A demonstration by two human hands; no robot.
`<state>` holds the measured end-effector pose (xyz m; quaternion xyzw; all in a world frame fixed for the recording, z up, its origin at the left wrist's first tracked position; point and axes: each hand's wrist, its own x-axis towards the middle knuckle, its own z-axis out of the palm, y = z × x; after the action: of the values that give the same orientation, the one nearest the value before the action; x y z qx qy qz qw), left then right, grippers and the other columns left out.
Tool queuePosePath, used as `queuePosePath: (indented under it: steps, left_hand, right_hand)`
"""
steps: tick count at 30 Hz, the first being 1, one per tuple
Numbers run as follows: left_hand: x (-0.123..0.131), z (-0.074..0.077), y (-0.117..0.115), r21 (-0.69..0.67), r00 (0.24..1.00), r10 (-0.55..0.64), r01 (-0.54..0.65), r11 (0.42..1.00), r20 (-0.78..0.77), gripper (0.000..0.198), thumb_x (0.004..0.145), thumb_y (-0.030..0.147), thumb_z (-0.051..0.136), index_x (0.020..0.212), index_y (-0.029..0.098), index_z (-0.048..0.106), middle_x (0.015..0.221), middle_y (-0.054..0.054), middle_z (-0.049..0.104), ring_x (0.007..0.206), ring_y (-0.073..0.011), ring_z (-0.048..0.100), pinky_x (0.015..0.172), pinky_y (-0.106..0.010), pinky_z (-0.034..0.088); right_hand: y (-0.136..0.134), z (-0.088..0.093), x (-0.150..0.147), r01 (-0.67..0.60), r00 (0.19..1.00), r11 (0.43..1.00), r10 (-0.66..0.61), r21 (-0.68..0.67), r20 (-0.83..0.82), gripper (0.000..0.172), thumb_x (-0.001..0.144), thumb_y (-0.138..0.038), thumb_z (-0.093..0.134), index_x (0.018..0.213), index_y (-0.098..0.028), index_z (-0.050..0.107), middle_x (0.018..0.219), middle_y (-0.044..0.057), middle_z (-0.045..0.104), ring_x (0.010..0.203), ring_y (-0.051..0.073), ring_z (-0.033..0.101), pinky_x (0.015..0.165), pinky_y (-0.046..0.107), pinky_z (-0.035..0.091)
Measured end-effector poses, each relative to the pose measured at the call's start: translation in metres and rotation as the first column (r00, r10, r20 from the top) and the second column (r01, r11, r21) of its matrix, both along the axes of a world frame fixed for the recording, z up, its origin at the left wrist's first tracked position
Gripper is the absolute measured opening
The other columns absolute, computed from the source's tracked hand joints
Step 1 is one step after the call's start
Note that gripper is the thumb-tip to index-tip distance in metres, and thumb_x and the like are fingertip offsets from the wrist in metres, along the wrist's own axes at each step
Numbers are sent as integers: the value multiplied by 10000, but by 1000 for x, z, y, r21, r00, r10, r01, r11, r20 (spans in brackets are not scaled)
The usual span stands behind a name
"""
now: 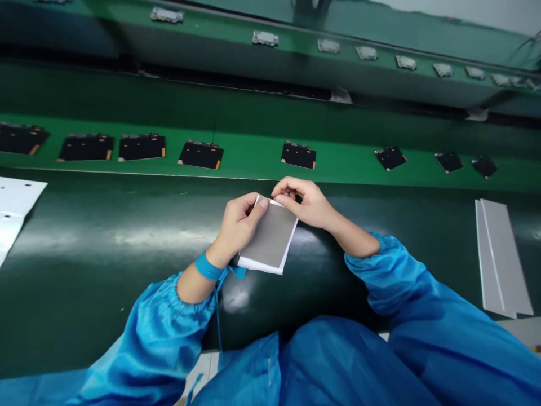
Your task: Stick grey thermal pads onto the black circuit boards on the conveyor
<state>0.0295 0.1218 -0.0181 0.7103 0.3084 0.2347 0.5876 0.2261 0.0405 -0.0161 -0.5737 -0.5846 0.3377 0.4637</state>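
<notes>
A stack of grey rectangular sheets with white edges (270,237) is held above the dark green bench. My left hand (240,223) grips its upper left side, thumb lying on the grey face and fingers behind. At the top edge, my right hand (302,200) has its thumb and fingertips pinched together against the sheets. Exactly what the right fingertips pinch there is too small to make out. A blue wrist strap (208,267) with a cord circles my left wrist.
Beyond the bench (127,225), a green conveyor belt (249,158) carries several black panels (200,154) with small boards attached. Small boards (265,38) lie on a higher shelf. Grey-white strips (502,256) lie at right, and a white sheet (17,208) at left.
</notes>
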Motion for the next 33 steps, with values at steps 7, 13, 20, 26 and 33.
queuePosePath:
  steps: [7,13,20,26,33]
  left_hand:
    - [1,1,-2,43,1000,0,1,999,-31,428,952,548,654,719,196,576,649,25,447,627,-127,379,564,-264,311]
    - [0,4,-1,99,998,2,4,995,-57,422,973,534,622,722,197,582,644,20,457,638,-135,380,572,-270,321]
    - [2,4,-2,130,997,18,-8,991,-72,461,997,534,594,687,197,540,641,21,444,640,-133,365,569,-274,307]
    - [2,3,-4,149,996,-19,32,988,-92,461,1011,519,588,683,199,536,629,28,409,621,-129,334,566,-281,285]
    - [3,5,-5,118,995,-44,55,992,-89,454,1015,530,588,704,202,558,641,24,434,625,-134,352,570,-283,299]
  right_hand:
    - [-2,4,-8,14,994,994,-26,105,109,98,956,-243,662,865,-215,639,813,10,651,708,156,526,679,319,422]
    - [-4,1,-11,30,963,979,-82,201,257,123,967,-195,603,858,-232,559,878,48,646,824,207,571,755,366,459]
    - [-7,2,-18,125,955,931,-206,344,211,128,947,-205,599,846,-237,527,822,37,605,747,191,518,705,360,442]
    - [-4,1,-17,117,993,989,-119,94,15,175,904,-215,640,1070,-241,592,915,7,685,655,138,481,629,306,432]
    - [-9,0,-21,116,972,973,-152,197,178,217,893,-147,619,1077,-259,591,917,26,672,723,175,516,696,342,467]
